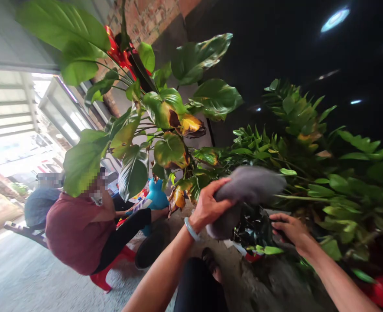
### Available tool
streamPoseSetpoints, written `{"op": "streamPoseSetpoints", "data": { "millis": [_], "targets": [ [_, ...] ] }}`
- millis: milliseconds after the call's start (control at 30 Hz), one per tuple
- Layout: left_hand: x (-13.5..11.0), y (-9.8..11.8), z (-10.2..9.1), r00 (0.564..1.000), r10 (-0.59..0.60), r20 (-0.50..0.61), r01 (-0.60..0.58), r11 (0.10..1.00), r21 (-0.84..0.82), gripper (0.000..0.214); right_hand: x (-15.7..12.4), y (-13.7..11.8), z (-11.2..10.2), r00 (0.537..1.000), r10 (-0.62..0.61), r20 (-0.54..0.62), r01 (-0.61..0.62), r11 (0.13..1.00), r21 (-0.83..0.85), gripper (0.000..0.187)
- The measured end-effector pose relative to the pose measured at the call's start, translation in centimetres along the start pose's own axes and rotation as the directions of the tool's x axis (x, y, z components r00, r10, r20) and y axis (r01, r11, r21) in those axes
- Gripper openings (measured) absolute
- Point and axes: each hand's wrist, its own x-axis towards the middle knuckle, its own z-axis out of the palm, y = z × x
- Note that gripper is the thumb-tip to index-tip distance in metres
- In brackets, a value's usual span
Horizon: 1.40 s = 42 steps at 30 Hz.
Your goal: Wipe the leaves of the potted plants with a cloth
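My left hand [209, 206] is closed on a grey cloth [248, 188], which is blurred by motion and lies over the leaves of a dark green potted plant [254, 225]. A pale bangle sits on that wrist. My right hand [289, 227] reaches in from the right and rests on the dark leaves of the same plant, fingers curled around a leaf. The plant's pot shows a red rim [252, 256] below.
A tall plant with big green and yellowed leaves [165, 112] rises behind, tied with a red ribbon [118, 52]. Leafy stems [308, 143] spread to the right. A seated person in a maroon top [76, 232] is at the left on a red stool [102, 277]. My dark-trousered knee [198, 281] is below.
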Motion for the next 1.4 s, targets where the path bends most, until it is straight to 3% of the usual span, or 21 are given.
{"op": "streamPoseSetpoints", "data": {
  "millis": [67, 133, 200, 233, 300, 367, 433, 500, 567, 633, 733, 800, 867, 933, 1000, 1067, 1133, 1200, 1233, 1333, 1400],
  "targets": [
    [1.4, 0.2, 0.2, 0.984, -0.001, -0.181, -0.008, 0.999, -0.051, 0.053, -0.1, 0.1, 0.3, 1.000, 0.017, -0.003, -0.017, 0.999, 0.045, 0.013],
    [1.3, -0.9, 1.3, 0.977, -0.040, -0.210, 0.039, 0.999, -0.010, 0.054, 0.0, 0.2, 0.4, 1.000, 0.016, -0.009, -0.016, 0.999, 0.047, 0.013],
    [-0.2, -2.5, 2.4, 0.997, -0.081, -0.010, 0.082, 0.988, 0.131, 0.056, 0.1, 0.2, 0.3, 1.000, 0.002, -0.021, -0.002, 1.000, 0.013, 0.011],
    [-1.3, -3.2, 2.7, 0.978, -0.092, 0.185, 0.052, 0.976, 0.212, 0.056, 0.2, 0.1, 0.2, 1.000, -0.009, -0.029, 0.009, 1.000, -0.016, 0.011],
    [-3.2, -3.9, 2.4, 0.850, -0.074, 0.522, -0.078, 0.962, 0.263, 0.055, 0.5, 0.2, -0.1, 0.999, -0.030, -0.023, 0.028, 0.997, -0.077, 0.010],
    [-3.8, -3.2, 1.3, 0.785, 0.003, 0.620, -0.165, 0.965, 0.203, 0.054, 0.7, 0.3, -0.4, 0.999, -0.036, 0.007, 0.037, 0.994, -0.101, 0.009],
    [-2.7, -1.6, -0.2, 0.883, 0.084, 0.462, -0.163, 0.977, 0.135, 0.052, 0.8, 0.6, -0.4, 0.999, -0.027, 0.018, 0.028, 0.997, -0.075, 0.009],
    [-0.7, -0.3, -1.1, 0.981, 0.119, 0.154, -0.132, 0.988, 0.077, 0.050, 0.7, 0.9, -0.1, 1.000, -0.017, -0.007, 0.017, 1.000, -0.023, 0.010],
    [1.1, -0.2, -0.9, 0.988, 0.114, -0.104, -0.109, 0.993, 0.046, 0.049, 0.4, 0.9, 0.3, 1.000, -0.007, -0.026, 0.008, 1.000, 0.020, 0.011],
    [1.3, -1.5, 0.1, 0.981, 0.118, -0.154, -0.107, 0.991, 0.074, 0.049, 0.2, 0.7, 0.5, 1.000, 0.008, -0.029, -0.007, 0.999, 0.035, 0.013],
    [-1.2, -4.3, 1.9, 0.967, 0.120, 0.224, -0.165, 0.967, 0.194, 0.050, 0.0, 0.1, 0.3, 1.000, -0.010, -0.028, 0.010, 1.000, 0.003, 0.008],
    [-3.3, -5.4, 2.2, 0.862, 0.077, 0.502, -0.227, 0.942, 0.245, 0.053, 0.1, -0.3, 0.0, 0.998, -0.057, -0.025, 0.056, 0.997, -0.058, 0.007],
    [-4.1, -5.2, 1.6, 0.831, 0.083, 0.551, -0.260, 0.932, 0.252, 0.055, 0.1, -0.6, -0.2, 0.996, -0.086, -0.024, 0.083, 0.990, -0.118, 0.009],
    [-2.9, -4.0, 0.5, 0.914, 0.179, 0.364, -0.271, 0.938, 0.218, 0.051, 0.1, -0.7, -0.2, 0.998, -0.052, -0.035, 0.048, 0.993, -0.111, 0.009],
    [-0.5, -2.8, -0.4, 0.962, 0.270, 0.034, -0.272, 0.946, 0.175, 0.046, -0.1, -0.5, 0.1, 0.999, 0.005, -0.045, -0.007, 0.999, -0.035, 0.009],
    [1.8, -2.5, -0.6, 0.929, 0.269, -0.256, -0.233, 0.959, 0.162, 0.044, -0.4, -0.4, 0.5, 0.998, 0.037, -0.052, -0.036, 0.999, 0.021, 0.010],
    [2.3, -3.2, 0.1, 0.910, 0.222, -0.351, -0.174, 0.971, 0.164, 0.045, -0.4, -0.2, 0.6, 0.998, 0.030, -0.061, -0.029, 1.000, 0.010, 0.009],
    [0.7, -4.6, 1.3, 0.964, 0.179, -0.196, -0.141, 0.971, 0.192, 0.048, -0.3, -0.2, 0.5, 0.997, 0.004, -0.072, -0.007, 0.999, -0.039, 0.007],
    [-0.7, -5.4, 1.9, 0.987, 0.157, -0.018, -0.149, 0.965, 0.216, 0.049, -0.1, -0.2, 0.3, 0.997, -0.014, -0.071, 0.010, 0.998, -0.062, 0.007],
    [-5.0, -6.7, 2.6, 0.882, 0.114, 0.457, -0.249, 0.936, 0.248, 0.059, 0.3, -0.2, -0.2, 0.995, -0.081, -0.060, 0.074, 0.991, -0.115, 0.009],
    [-5.7, -6.2, 2.1, 0.855, 0.151, 0.495, -0.296, 0.927, 0.229, 0.062, 0.5, -0.1, -0.4, 0.995, -0.088, -0.045, 0.082, 0.989, -0.126, 0.010]
  ]
}}
